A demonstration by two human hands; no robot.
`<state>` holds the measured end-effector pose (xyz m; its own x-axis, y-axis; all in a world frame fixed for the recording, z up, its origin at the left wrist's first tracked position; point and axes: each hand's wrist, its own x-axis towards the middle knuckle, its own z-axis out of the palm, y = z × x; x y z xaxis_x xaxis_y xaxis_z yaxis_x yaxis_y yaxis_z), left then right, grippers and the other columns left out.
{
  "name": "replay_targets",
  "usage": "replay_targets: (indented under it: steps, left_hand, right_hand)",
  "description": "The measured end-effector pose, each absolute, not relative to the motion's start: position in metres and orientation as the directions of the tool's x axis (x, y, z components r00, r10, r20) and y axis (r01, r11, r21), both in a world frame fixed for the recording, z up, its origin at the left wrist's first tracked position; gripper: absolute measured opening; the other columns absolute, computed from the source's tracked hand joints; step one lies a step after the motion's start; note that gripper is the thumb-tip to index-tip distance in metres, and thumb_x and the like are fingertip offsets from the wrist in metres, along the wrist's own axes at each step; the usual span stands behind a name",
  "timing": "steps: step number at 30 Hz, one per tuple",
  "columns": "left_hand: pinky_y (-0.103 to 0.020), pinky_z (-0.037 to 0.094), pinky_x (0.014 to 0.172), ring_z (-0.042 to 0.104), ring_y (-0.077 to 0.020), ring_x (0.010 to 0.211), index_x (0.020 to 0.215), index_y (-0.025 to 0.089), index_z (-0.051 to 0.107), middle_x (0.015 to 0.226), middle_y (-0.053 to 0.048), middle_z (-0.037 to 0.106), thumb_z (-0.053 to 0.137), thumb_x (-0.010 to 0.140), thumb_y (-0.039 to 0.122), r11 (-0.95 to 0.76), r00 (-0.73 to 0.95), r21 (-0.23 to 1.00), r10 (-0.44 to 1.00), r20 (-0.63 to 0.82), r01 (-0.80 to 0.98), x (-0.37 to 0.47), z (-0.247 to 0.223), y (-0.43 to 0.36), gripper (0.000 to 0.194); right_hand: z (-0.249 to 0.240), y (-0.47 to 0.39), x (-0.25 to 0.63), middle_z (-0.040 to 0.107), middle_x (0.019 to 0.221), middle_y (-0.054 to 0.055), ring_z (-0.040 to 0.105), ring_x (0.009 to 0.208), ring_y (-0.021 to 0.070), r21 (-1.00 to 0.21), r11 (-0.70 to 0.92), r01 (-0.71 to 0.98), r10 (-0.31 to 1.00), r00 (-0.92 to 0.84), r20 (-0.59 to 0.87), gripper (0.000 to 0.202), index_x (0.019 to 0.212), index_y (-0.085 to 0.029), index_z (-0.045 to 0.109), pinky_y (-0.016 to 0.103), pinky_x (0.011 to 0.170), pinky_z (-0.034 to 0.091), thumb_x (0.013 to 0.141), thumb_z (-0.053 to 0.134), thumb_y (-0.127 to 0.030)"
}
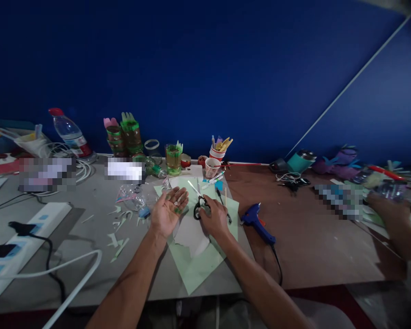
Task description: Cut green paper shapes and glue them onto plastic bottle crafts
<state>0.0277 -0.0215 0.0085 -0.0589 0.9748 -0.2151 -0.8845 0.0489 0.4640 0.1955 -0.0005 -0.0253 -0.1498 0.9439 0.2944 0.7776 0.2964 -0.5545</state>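
From the head camera, the left hand [167, 211] lies palm up and open above a pale green paper sheet [198, 267], with small green and whitish scraps [176, 204] resting loose on its fingers. The right hand [214, 219] is palm down, fingers curled over the black looped handles of scissors [199, 208], whose thin blades point away across the sheet. A torn white paper piece [191, 235] lies on the sheet between the wrists. Just right of the sheet rests a blue plastic glue gun [257, 222] on brown board. Green paper snippets [118, 237] litter the grey tabletop [99, 214] at left, beside a crumpled clear bottle [134, 196].
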Motion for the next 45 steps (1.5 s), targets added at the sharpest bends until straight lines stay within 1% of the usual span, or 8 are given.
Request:
replay_targets:
  steps: [4,7,9,12,23,32,36,45]
  left_hand:
    - [-0.038,0.054,0.085,0.067,-0.0236,0.097,0.094,0.013,0.064,0.101,-0.013,0.072,0.052,0.085,0.034,0.047,-0.065,0.461,0.972,-0.224,-0.886,0.028,0.010,-0.021,0.025]
    - [-0.033,0.055,0.080,0.069,-0.0199,0.088,0.089,0.013,0.064,0.091,-0.010,0.073,0.053,0.078,0.014,0.044,-0.099,0.484,0.959,-0.265,-0.874,0.029,0.009,-0.020,0.016]
    - [-0.028,0.056,0.075,0.069,-0.0161,0.079,0.083,0.013,0.064,0.081,-0.007,0.073,0.051,0.069,0.000,0.031,-0.145,0.527,0.946,-0.289,-0.849,0.031,0.007,-0.019,0.023]
    - [-0.025,0.056,0.072,0.069,-0.0132,0.070,0.077,0.013,0.063,0.074,-0.005,0.072,0.051,0.065,-0.007,0.018,-0.181,0.575,0.941,-0.286,-0.818,0.033,0.002,-0.018,0.027]
    - [-0.025,0.058,0.069,0.070,-0.0149,0.070,0.074,0.012,0.063,0.073,-0.007,0.073,0.053,0.068,-0.007,0.045,-0.165,0.590,0.941,-0.297,-0.806,0.035,0.003,-0.018,0.022]
    - [-0.028,0.058,0.076,0.070,-0.0149,0.073,0.076,0.012,0.064,0.076,-0.006,0.073,0.049,0.062,-0.009,0.065,-0.135,0.593,0.949,-0.286,-0.803,0.037,0.004,-0.020,0.029]
    - [-0.026,0.058,0.072,0.070,-0.0144,0.071,0.076,0.012,0.064,0.073,-0.007,0.073,0.051,0.067,-0.007,0.084,-0.129,0.595,0.943,-0.305,-0.800,0.038,0.005,-0.019,0.024]
    - [-0.036,0.057,0.078,0.070,-0.0225,0.089,0.091,0.011,0.064,0.093,-0.014,0.073,0.050,0.086,0.020,0.203,0.059,0.542,0.961,-0.271,-0.816,0.039,0.009,-0.023,0.017]
  right_hand:
    - [-0.033,0.001,0.195,0.069,0.104,0.011,0.059,0.099,0.0257,-0.590,0.267,0.762,0.952,-0.114,0.283,0.056,0.132,-0.014,0.047,0.041,0.092,0.035,0.078,0.057,-0.027]
    - [-0.032,0.001,0.195,0.070,0.099,0.009,0.056,0.100,0.0266,-0.559,0.289,0.777,0.943,-0.129,0.308,0.043,0.119,-0.017,0.059,0.040,0.091,0.035,0.077,0.059,-0.026]
    - [-0.030,0.000,0.195,0.069,0.102,0.009,0.054,0.100,0.0263,-0.548,0.328,0.769,0.929,-0.157,0.335,0.035,0.111,-0.017,0.063,0.038,0.091,0.036,0.077,0.058,-0.024]
    - [-0.027,0.000,0.196,0.068,0.105,0.011,0.055,0.098,0.0257,-0.557,0.357,0.750,0.921,-0.183,0.343,0.036,0.112,-0.014,0.064,0.036,0.089,0.039,0.079,0.056,-0.023]
    - [-0.024,-0.003,0.196,0.071,0.095,0.009,0.060,0.092,0.0242,-0.520,0.363,0.773,0.925,-0.229,0.305,0.028,0.103,-0.016,0.066,0.033,0.083,0.040,0.077,0.058,-0.021]
    - [-0.024,-0.003,0.199,0.068,0.095,0.009,0.057,0.095,0.0237,-0.594,0.400,0.698,0.910,-0.229,0.344,0.026,0.102,-0.017,0.067,0.034,0.087,0.042,0.080,0.054,-0.020]
    - [-0.025,-0.004,0.198,0.059,0.102,0.011,0.058,0.095,0.0227,-0.628,0.409,0.662,0.908,-0.226,0.353,0.023,0.097,-0.016,0.069,0.033,0.086,0.045,0.077,0.057,-0.018]
    - [-0.013,-0.008,0.195,0.052,0.098,0.009,0.056,0.090,0.0205,-0.673,0.551,0.494,0.826,-0.209,0.523,0.028,0.106,-0.019,0.064,0.033,0.079,0.050,0.081,0.053,-0.019]
